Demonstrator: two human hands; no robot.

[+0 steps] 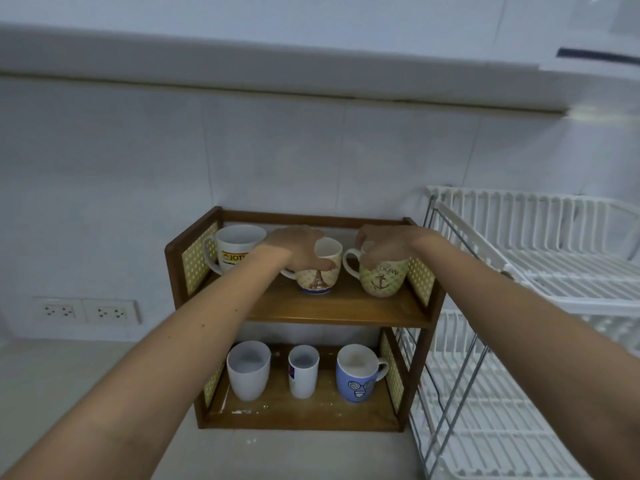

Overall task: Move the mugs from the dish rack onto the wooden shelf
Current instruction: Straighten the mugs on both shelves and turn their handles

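A two-tier wooden shelf (332, 311) stands on the counter against the wall. On its top board my left hand (294, 245) grips the rim of a tilted Eiffel-tower mug (317, 275), and my right hand (384, 242) grips the rim of an anchor mug (381, 277) standing upright. A white logo mug (232, 249) sits at the top left. On the lower board stand a plain white mug (247, 370), a narrow white mug (303, 370) and a blue face mug (356, 374). The white wire dish rack (540, 282) to the right shows no mugs.
A tiled wall rises behind the shelf, with an overhanging ledge (277, 71) above. Two wall sockets (86, 310) sit low on the left. Pale counter (69, 375) extends left and in front of the shelf. The rack's metal legs (460, 386) stand close to the shelf's right side.
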